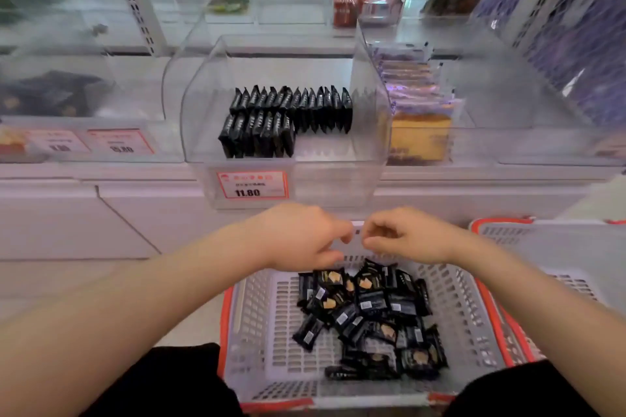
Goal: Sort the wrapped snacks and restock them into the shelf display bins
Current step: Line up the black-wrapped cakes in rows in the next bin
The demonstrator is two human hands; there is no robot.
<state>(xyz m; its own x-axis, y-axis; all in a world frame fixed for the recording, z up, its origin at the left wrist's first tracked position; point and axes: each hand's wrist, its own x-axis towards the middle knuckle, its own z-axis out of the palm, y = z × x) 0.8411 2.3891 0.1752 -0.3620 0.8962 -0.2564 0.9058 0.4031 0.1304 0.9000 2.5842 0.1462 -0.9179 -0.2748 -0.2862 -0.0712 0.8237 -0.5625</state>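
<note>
Basket (257, 325), white with red rim, taken as reference. Loose black snacks (369, 315) heaped inside, toward right half. Left hand (301, 235) and right hand (403, 235) noted above far rim, fingertips nearly meeting, fingers curled; anything pinched between them too blurred to tell, so grasp undetermined for both. Clear bin (284, 159) seen beyond basket on shelf, holding two upright rows of same black snacks (291, 115), front row covering left part only. Price tag (252, 184) fixed on bin front. Second basket (559, 247) just right of first. Yellow packs (420, 135) in bin to right.
</note>
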